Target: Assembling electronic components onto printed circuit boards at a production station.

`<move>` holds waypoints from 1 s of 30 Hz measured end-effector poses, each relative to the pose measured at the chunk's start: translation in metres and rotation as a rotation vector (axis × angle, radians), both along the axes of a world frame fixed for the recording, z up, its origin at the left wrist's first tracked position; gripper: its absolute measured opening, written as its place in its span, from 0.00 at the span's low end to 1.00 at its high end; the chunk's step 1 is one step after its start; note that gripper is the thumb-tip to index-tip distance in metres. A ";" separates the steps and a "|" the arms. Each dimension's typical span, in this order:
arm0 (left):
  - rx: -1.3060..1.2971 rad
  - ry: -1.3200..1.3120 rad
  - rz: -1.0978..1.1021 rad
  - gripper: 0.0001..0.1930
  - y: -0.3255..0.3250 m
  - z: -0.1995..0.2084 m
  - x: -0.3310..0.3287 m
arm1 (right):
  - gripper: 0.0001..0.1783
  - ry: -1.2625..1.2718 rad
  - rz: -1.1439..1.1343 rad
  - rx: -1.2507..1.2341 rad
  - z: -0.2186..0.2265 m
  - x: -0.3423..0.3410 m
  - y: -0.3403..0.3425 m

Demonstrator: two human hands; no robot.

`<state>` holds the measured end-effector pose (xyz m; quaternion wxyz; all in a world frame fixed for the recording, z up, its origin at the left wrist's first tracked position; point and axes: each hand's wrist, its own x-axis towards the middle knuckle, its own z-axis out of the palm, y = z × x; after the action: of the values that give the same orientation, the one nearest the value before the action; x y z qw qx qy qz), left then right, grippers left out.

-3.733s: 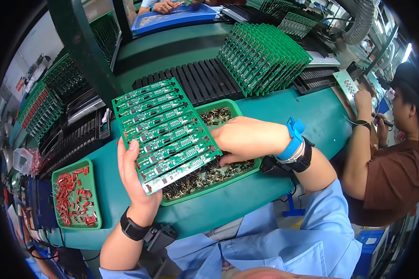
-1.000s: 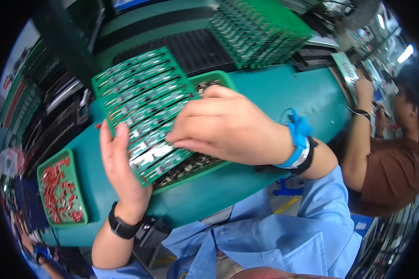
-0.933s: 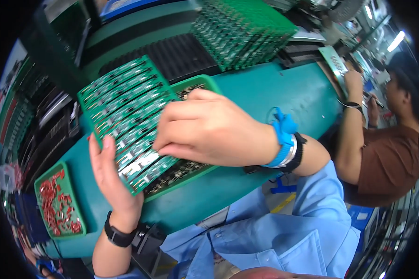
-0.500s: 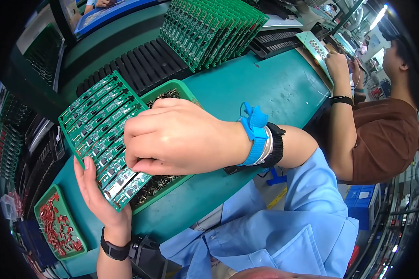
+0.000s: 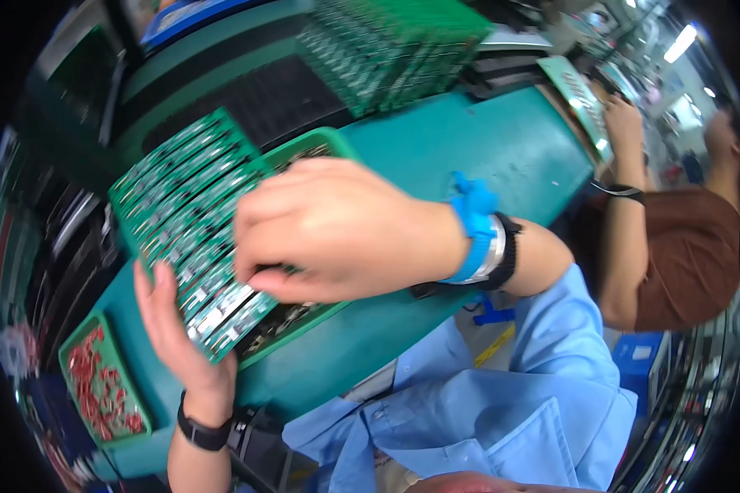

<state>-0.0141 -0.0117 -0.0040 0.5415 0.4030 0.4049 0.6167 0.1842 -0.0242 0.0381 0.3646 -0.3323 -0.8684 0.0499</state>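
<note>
My left hand [image 5: 181,333] grips a green circuit board panel [image 5: 168,215] by its near left edge, thumb on top and the other fingers at the edge and beneath. The panel is divided into several parallel strips with small components and tilts over a green tray [image 5: 335,141]. Above the panel's right side is my right hand [image 5: 316,230], its fingers curled into a pinch; anything between the fingertips is hidden. Small dark metal parts [image 5: 284,319] lie in the tray, partly covered by the panel and my right hand.
A smaller green tray of red parts [image 5: 99,382] sits at the left. Behind the panel stand a black slotted rack [image 5: 279,103] and upright green boards [image 5: 395,57]. At the right, a co-worker's hand [image 5: 625,123] is beside a pale board [image 5: 574,94].
The view has shifted and blurred a little. My right hand stays pinched over the panel, slightly lifted from its strips. My left hand keeps its hold.
</note>
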 end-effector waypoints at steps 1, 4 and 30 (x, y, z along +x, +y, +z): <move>0.014 -0.002 -0.057 0.23 0.002 -0.001 0.004 | 0.04 0.020 0.038 -0.005 0.000 0.000 0.000; 0.023 -0.094 -0.150 0.19 0.006 -0.004 0.008 | 0.05 0.011 0.045 -0.072 0.004 0.001 -0.001; -0.005 -0.213 -0.235 0.16 0.005 0.000 0.010 | 0.10 -0.033 0.023 0.140 -0.001 0.004 0.001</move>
<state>-0.0038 -0.0063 -0.0043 0.6509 0.3787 0.2967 0.5873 0.1880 -0.0234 0.0369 0.3722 -0.2968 -0.8793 -0.0121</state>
